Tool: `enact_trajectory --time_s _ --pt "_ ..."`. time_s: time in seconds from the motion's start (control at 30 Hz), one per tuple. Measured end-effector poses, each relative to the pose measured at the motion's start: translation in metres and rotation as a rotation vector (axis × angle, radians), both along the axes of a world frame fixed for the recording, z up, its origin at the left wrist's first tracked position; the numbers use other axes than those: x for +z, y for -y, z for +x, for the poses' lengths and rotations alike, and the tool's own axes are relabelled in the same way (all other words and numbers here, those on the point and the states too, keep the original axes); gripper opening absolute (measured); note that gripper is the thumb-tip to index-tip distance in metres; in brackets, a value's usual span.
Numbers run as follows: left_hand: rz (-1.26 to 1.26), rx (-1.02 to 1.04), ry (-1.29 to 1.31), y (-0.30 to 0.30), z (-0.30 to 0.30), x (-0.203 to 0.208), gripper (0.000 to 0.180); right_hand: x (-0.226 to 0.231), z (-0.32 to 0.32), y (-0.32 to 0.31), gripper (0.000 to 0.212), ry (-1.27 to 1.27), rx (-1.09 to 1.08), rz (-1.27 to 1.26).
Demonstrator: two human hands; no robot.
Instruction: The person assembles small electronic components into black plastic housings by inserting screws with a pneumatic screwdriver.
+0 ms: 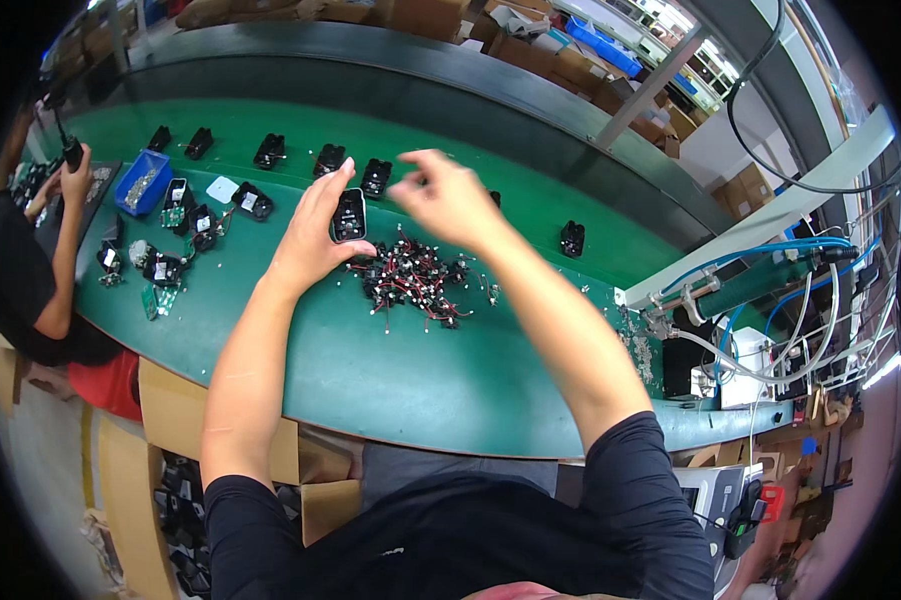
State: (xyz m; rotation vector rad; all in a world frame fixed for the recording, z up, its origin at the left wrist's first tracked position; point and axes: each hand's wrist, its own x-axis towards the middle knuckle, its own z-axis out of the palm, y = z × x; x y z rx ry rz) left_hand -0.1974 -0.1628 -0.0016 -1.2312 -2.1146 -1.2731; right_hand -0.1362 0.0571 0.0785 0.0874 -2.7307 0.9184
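My left hand [310, 240] is closed round the side of a small black plastic housing [350, 216] with a pale rim, its thumb at the near end and its fingers at the far end. The housing's hollow side faces up. To its right my right hand [446, 203] is raised over the bench, slightly blurred, fingers bent and apart with nothing visible between them. Another black housing [376, 178] lies just left of its fingertips. Below both hands is a tangled pile of short red and black wires with white connectors [415, 280].
More black housings [270, 151] stand in a spaced row on the green belt. At left are a blue bin [142, 183] of small parts and opened housings with circuit boards [176, 208]. A co-worker [45, 260] holds a tool there. Hoses and a metal frame [730, 290] stand right.
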Motion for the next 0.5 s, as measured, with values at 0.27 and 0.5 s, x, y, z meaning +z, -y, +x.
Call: enact_trajectory --time_s 0.27,0.5 --pt "0.009 0.071 -0.419 -0.015 -0.001 -0.001 0.101 -0.015 -0.003 0.068 0.040 0.076 0.204 -0.242" --pt "0.016 0.141 -0.083 0.000 0.007 -0.006 0.110 -0.009 -0.023 -0.035 0.039 0.009 -0.350 -0.237"
